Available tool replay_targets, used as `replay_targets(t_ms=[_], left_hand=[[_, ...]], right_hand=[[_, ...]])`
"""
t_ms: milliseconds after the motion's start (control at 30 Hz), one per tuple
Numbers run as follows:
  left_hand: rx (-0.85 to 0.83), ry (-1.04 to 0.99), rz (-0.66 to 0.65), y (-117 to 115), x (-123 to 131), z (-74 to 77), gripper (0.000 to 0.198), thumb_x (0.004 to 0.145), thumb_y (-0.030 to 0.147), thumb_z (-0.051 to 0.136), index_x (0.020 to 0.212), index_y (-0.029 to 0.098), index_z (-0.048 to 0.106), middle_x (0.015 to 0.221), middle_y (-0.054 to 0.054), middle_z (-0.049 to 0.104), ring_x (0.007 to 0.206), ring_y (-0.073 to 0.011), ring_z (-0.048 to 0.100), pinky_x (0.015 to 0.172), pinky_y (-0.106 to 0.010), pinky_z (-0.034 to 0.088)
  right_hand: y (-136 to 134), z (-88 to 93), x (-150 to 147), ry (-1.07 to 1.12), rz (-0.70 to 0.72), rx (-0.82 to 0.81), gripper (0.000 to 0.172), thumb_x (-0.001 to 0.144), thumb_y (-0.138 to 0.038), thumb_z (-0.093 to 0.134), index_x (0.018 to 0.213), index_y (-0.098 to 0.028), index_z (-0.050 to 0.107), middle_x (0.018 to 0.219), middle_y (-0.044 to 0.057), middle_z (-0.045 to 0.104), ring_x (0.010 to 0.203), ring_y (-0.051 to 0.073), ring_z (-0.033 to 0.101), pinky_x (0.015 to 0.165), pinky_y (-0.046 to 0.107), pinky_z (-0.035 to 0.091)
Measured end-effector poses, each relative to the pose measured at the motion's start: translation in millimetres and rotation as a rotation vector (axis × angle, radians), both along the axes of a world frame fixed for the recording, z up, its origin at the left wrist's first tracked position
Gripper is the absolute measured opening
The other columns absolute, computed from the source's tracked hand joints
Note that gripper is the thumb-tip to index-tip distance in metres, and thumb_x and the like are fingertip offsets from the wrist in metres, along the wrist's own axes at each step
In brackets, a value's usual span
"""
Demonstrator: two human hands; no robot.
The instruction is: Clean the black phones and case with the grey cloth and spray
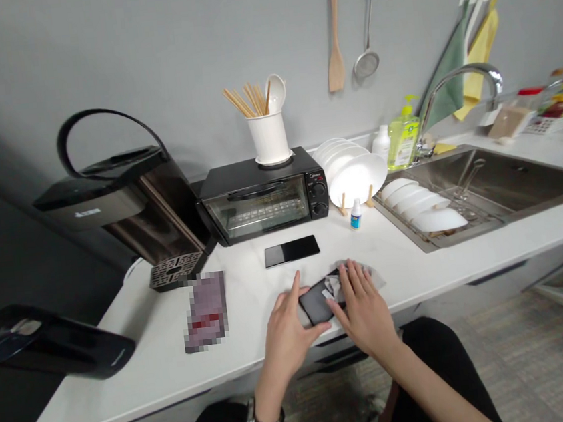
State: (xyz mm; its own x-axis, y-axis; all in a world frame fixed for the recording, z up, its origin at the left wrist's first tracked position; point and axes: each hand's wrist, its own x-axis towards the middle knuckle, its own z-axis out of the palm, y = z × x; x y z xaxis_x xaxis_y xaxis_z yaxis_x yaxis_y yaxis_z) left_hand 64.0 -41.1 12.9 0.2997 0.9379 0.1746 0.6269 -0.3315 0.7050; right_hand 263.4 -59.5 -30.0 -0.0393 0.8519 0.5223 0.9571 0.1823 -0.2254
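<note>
A dark phone lies near the counter's front edge, between my two hands. My left hand grips its left end, thumb on the near side and index finger stretched toward the far side. Over the right end, my right hand presses a crumpled greyish cloth against the phone, fingers together and thumb on the near side. Part of the cloth and the phone's right end are hidden under that hand. A second phone, black and glossy, lies flat just beyond. Farther right stands a small white-capped bottle with a blue label.
Behind are a toaster oven with a utensil pot on top and a rack of white plates. A dispenser and a blurred purple item are left. The sink with bowls is right.
</note>
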Motion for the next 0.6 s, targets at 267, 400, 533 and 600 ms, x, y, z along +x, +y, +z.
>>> replay_targets(t_ms=[267, 400, 533, 600], left_hand=[[0.045, -0.007, -0.046, 0, -9, -11.3, 0.094, 0.083, 0.006, 0.048, 0.168, 0.029, 0.014, 0.134, -0.011, 0.062, 0.124, -0.0252, 0.059, 0.109, -0.044, 0.047], [0.006, 0.015, -0.024, -2, -5, -5.6, 0.110, 0.071, 0.001, 0.057, 0.168, 0.031, 0.013, 0.135, -0.008, 0.062, 0.121, -0.0244, 0.060, 0.106, -0.040, 0.049], [-0.002, 0.008, -0.007, -4, 0, 2.5, 0.111, 0.076, 0.012, 0.076, 0.166, 0.033, 0.016, 0.137, -0.005, 0.064, 0.128, -0.0263, 0.057, 0.112, -0.044, 0.046], [-0.010, 0.017, 0.004, -4, 1, 3.8, 0.112, 0.077, 0.020, 0.084, 0.166, 0.033, 0.017, 0.137, -0.005, 0.065, 0.128, -0.0271, 0.058, 0.113, -0.046, 0.045]], right_hand=[[-31, 32.5, -79, 0.201, 0.261, -0.137, 0.064, 0.103, -0.034, 0.048, 0.157, 0.000, 0.039, 0.159, 0.026, 0.046, 0.149, 0.034, 0.045, 0.120, 0.053, 0.044], [-46, 36.5, -50, 0.185, 0.444, -0.179, 0.052, 0.102, -0.023, 0.049, 0.153, -0.012, 0.048, 0.159, 0.014, 0.051, 0.149, 0.025, 0.047, 0.124, 0.047, 0.041], [-45, 25.7, -1, 0.077, 0.443, -0.171, 0.052, 0.106, -0.029, 0.050, 0.157, -0.020, 0.046, 0.161, 0.009, 0.048, 0.150, 0.024, 0.044, 0.124, 0.049, 0.039], [-39, 18.6, 19, 0.029, 0.369, -0.146, 0.055, 0.107, -0.033, 0.048, 0.160, -0.023, 0.040, 0.163, 0.008, 0.046, 0.152, 0.026, 0.042, 0.123, 0.052, 0.039]])
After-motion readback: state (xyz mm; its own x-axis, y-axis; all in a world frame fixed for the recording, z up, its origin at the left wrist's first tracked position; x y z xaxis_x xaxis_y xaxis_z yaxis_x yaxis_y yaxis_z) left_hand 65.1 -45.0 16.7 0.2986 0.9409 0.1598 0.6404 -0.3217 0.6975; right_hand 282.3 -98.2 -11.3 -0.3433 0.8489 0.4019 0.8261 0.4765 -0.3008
